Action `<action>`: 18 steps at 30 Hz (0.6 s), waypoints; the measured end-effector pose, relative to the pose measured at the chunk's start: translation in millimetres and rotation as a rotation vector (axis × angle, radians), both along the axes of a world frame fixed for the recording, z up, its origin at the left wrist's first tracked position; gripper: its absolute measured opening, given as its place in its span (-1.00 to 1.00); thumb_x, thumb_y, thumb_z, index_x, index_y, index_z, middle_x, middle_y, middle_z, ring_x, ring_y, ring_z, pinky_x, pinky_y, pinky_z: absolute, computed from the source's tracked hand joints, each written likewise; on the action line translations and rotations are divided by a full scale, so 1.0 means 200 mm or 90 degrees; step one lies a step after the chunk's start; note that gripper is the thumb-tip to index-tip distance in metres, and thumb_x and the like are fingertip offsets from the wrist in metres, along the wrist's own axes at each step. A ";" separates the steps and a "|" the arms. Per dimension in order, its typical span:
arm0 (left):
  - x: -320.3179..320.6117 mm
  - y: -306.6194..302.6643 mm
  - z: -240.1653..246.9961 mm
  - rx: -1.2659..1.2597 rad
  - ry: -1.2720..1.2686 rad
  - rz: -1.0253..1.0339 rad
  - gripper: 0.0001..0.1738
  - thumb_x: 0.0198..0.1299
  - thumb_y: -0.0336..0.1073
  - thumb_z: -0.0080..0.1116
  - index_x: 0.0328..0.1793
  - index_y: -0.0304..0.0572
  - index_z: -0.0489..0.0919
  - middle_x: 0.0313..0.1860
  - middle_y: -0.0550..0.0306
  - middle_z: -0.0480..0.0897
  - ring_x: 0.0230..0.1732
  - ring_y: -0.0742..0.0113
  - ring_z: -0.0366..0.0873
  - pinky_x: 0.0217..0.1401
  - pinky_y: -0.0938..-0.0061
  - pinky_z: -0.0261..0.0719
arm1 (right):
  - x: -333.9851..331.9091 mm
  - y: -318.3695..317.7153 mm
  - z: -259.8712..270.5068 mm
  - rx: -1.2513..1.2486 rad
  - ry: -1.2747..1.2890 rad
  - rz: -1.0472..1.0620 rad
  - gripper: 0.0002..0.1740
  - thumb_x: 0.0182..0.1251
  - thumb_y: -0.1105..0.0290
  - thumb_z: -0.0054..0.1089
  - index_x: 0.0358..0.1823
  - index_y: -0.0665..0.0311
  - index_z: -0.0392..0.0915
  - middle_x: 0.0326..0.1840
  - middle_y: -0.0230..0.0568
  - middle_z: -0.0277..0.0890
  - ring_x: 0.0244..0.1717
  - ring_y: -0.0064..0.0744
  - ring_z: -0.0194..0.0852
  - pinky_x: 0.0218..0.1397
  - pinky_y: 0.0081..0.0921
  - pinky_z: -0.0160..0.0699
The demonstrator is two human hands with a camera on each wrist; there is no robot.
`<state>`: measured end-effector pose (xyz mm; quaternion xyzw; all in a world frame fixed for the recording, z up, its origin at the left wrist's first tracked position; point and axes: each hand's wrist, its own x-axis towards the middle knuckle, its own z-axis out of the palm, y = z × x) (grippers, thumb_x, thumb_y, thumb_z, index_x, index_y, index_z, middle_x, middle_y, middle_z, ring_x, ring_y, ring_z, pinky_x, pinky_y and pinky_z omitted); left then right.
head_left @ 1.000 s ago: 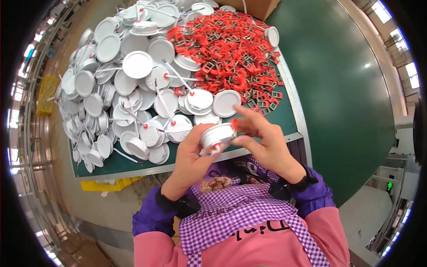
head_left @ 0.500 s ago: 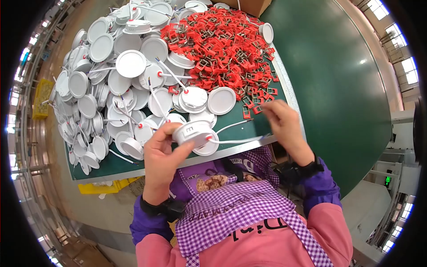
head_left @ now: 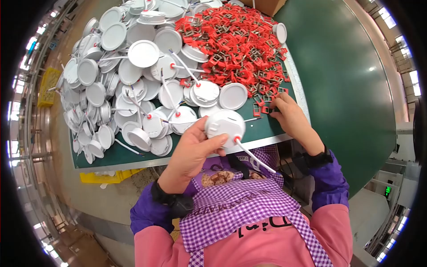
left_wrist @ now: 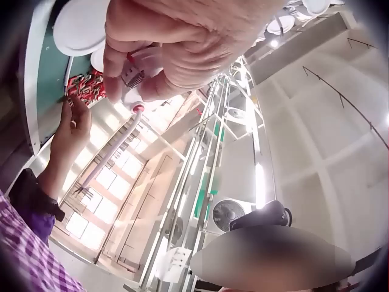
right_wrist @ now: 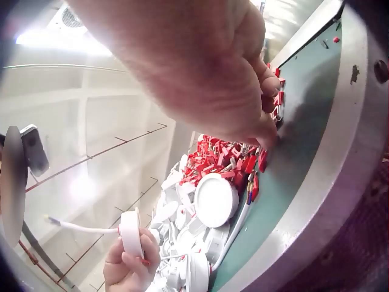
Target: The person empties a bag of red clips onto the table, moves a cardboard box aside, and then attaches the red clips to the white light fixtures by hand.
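Observation:
My left hand [head_left: 189, 149] holds a round white downlight [head_left: 224, 124] by its rim, thumb across its back. From a red grommet on the lamp a white cable [head_left: 255, 155] hangs toward the apron. In the left wrist view a metal spring [left_wrist: 132, 78] shows at the lamp's side between the fingers. My right hand [head_left: 291, 118] is at the near right edge of a heap of red clips [head_left: 231, 49] with metal frames, fingers bent and fingertips right at a few loose clips [head_left: 265, 110]. I cannot tell whether it grips one.
A big pile of white downlights [head_left: 144, 53] with cables covers the left of the green table [head_left: 200, 149]. A pale metal edge [head_left: 302, 98] runs along its right side, with another green surface [head_left: 347, 89] beyond. A cardboard box [head_left: 269, 5] stands at the back; a yellow crate [head_left: 111, 176] sits below.
The right hand has left the downlight and moved right to the clips. The left hand still holds the lamp, now turned with its back upward and the cable trailing to the right.

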<state>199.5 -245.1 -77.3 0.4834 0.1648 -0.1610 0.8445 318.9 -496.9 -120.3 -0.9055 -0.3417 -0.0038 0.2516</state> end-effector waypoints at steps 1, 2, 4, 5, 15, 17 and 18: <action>0.00 -0.01 -0.01 0.014 -0.003 -0.030 -0.54 0.16 -0.45 0.19 0.20 -0.18 0.39 -0.03 0.19 0.57 -0.10 0.46 0.55 -0.18 0.59 0.56 | 0.00 0.01 0.01 0.005 0.001 0.006 -0.80 0.04 0.56 0.22 -0.26 0.32 0.47 -0.30 -0.16 0.37 -0.26 -0.16 0.46 -0.25 -0.30 0.47; 0.01 -0.04 -0.01 0.027 -0.030 -0.018 -0.59 0.18 -0.41 0.19 0.16 -0.18 0.41 -0.08 0.26 0.58 -0.14 0.54 0.55 -0.21 0.65 0.52 | -0.02 0.02 0.03 0.020 0.124 -0.019 -0.81 0.04 0.58 0.20 -0.27 0.33 0.46 -0.30 -0.14 0.37 -0.30 -0.15 0.46 -0.26 -0.32 0.46; 0.03 -0.07 -0.02 0.021 -0.046 -0.019 -0.57 0.18 -0.39 0.18 0.19 -0.19 0.39 -0.06 0.22 0.58 -0.11 0.49 0.55 -0.23 0.59 0.55 | -0.04 0.03 0.01 0.064 0.236 -0.042 -0.81 0.04 0.61 0.18 -0.28 0.35 0.43 -0.35 -0.12 0.40 -0.36 -0.16 0.47 -0.30 -0.39 0.45; 0.03 -0.07 -0.03 0.012 -0.063 -0.027 -0.55 0.18 -0.38 0.18 0.21 -0.20 0.38 -0.05 0.19 0.58 -0.08 0.44 0.56 -0.25 0.53 0.59 | -0.05 0.04 0.02 0.066 0.235 -0.037 -0.81 0.04 0.61 0.18 -0.28 0.35 0.43 -0.35 -0.12 0.40 -0.36 -0.16 0.47 -0.30 -0.39 0.45; 0.08 -0.09 -0.05 0.173 -0.111 -0.004 -0.55 0.13 -0.41 0.23 0.15 -0.29 0.41 -0.10 0.17 0.58 -0.20 0.53 0.56 -0.34 0.70 0.53 | -0.17 0.23 0.27 0.307 0.363 -0.081 -0.83 0.15 0.53 0.25 -0.23 0.40 0.52 -0.43 -0.23 0.55 -0.50 -0.66 0.51 -0.43 -0.66 0.47; 0.08 -0.08 -0.06 0.188 -0.122 0.018 -0.54 0.13 -0.40 0.23 0.16 -0.30 0.41 -0.10 0.17 0.58 -0.19 0.54 0.56 -0.33 0.70 0.53 | -0.19 0.25 0.28 0.287 0.314 -0.060 -0.82 0.13 0.55 0.26 -0.22 0.40 0.54 -0.44 -0.22 0.55 -0.51 -0.60 0.51 -0.43 -0.64 0.48; 0.09 -0.08 -0.07 0.204 -0.134 0.032 -0.54 0.14 -0.40 0.23 0.17 -0.30 0.41 -0.10 0.18 0.58 -0.19 0.54 0.55 -0.33 0.70 0.54 | -0.20 0.26 0.28 0.275 0.240 -0.037 -0.80 0.12 0.55 0.26 -0.21 0.39 0.54 -0.44 -0.20 0.55 -0.52 -0.55 0.51 -0.42 -0.64 0.48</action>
